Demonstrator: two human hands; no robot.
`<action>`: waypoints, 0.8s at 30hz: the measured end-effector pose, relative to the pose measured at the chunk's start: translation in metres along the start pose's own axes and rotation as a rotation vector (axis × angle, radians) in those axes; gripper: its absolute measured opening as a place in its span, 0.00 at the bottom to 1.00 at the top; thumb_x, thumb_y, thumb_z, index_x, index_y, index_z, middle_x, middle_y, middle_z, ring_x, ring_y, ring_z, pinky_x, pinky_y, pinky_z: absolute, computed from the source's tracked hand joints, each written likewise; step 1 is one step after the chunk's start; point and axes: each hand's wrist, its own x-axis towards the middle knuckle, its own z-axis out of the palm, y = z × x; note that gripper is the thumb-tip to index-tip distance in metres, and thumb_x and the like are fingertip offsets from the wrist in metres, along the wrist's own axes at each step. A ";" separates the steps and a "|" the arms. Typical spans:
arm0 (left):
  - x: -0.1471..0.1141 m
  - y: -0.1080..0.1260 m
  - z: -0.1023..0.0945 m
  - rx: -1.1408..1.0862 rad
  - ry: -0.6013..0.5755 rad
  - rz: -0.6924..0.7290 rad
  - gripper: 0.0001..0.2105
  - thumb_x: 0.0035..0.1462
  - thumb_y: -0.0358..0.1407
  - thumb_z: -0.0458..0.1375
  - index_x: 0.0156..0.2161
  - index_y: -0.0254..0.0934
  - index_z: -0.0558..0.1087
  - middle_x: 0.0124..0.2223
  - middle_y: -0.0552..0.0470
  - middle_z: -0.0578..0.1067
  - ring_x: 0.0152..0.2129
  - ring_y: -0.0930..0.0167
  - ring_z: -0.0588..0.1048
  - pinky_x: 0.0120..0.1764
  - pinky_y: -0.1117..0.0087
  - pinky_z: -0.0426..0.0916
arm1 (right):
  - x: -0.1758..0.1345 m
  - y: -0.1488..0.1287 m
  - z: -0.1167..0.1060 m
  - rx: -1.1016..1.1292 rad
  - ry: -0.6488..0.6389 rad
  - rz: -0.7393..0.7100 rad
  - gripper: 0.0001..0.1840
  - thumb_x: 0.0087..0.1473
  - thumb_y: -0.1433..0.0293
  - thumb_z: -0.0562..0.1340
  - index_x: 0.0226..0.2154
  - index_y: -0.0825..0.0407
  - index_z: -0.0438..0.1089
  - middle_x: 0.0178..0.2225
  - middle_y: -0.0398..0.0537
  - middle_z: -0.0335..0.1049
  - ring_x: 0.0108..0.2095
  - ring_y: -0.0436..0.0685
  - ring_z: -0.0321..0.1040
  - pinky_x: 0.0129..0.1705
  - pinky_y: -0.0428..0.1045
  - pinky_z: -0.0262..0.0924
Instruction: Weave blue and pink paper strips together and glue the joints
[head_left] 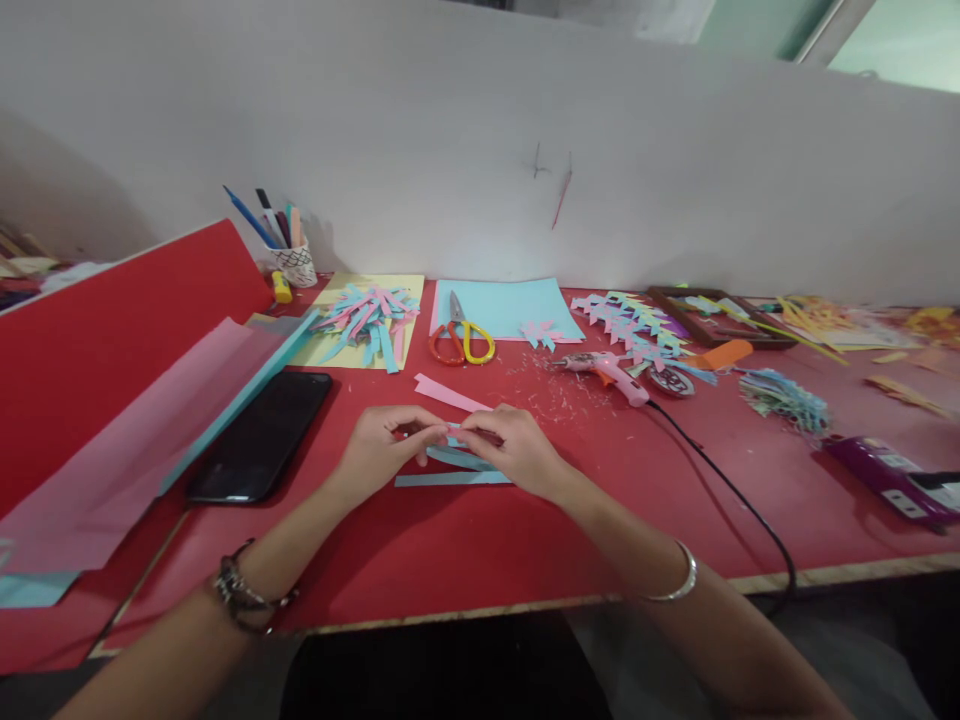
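Note:
My left hand (pixel 394 440) and my right hand (pixel 506 445) meet over the red table. Both are closed, fingertips pinching a small piece of pink and blue paper strip (pixel 454 432) between them. How the piece is folded is hard to make out. Just under my hands lie blue paper strips (pixel 450 480), flat on the table. A pink paper strip (pixel 448 393) rests a little beyond my fingers, its right end partly behind my right hand.
Scissors (pixel 461 335), blue sheets (pixel 495 305) and a pile of cut strips (pixel 367 320) lie at the back. A pink glue gun (pixel 604 373) with a trailing cord sits right. A phone (pixel 262 435) is left, and a purple power strip (pixel 885 480) far right.

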 end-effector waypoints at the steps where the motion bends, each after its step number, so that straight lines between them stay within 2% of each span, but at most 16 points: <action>1: 0.000 0.000 0.000 0.001 0.007 -0.011 0.09 0.45 0.37 0.55 0.21 0.35 0.72 0.13 0.58 0.68 0.11 0.79 0.65 0.18 0.79 0.60 | 0.000 0.000 0.000 -0.001 0.002 0.007 0.18 0.55 0.62 0.52 0.27 0.54 0.72 0.20 0.43 0.67 0.21 0.46 0.58 0.26 0.42 0.48; 9: 0.000 0.000 0.000 -0.005 0.026 -0.028 0.09 0.46 0.37 0.55 0.21 0.35 0.72 0.13 0.58 0.68 0.12 0.78 0.65 0.19 0.79 0.61 | 0.002 -0.002 -0.002 0.016 0.030 -0.002 0.20 0.56 0.62 0.50 0.24 0.54 0.70 0.18 0.42 0.64 0.19 0.45 0.56 0.25 0.42 0.48; 17: 0.001 0.000 0.000 0.008 -0.009 -0.018 0.09 0.46 0.38 0.55 0.21 0.36 0.73 0.12 0.59 0.67 0.11 0.79 0.64 0.17 0.79 0.58 | 0.001 -0.001 0.000 0.048 0.021 0.042 0.19 0.56 0.63 0.51 0.24 0.54 0.70 0.17 0.41 0.63 0.18 0.45 0.54 0.24 0.41 0.47; 24: 0.001 0.000 -0.001 0.012 0.009 -0.031 0.10 0.47 0.38 0.54 0.21 0.35 0.72 0.11 0.59 0.66 0.11 0.79 0.64 0.17 0.79 0.58 | 0.001 -0.002 -0.001 0.036 0.020 0.043 0.18 0.55 0.63 0.51 0.24 0.54 0.70 0.19 0.42 0.66 0.19 0.45 0.57 0.25 0.41 0.48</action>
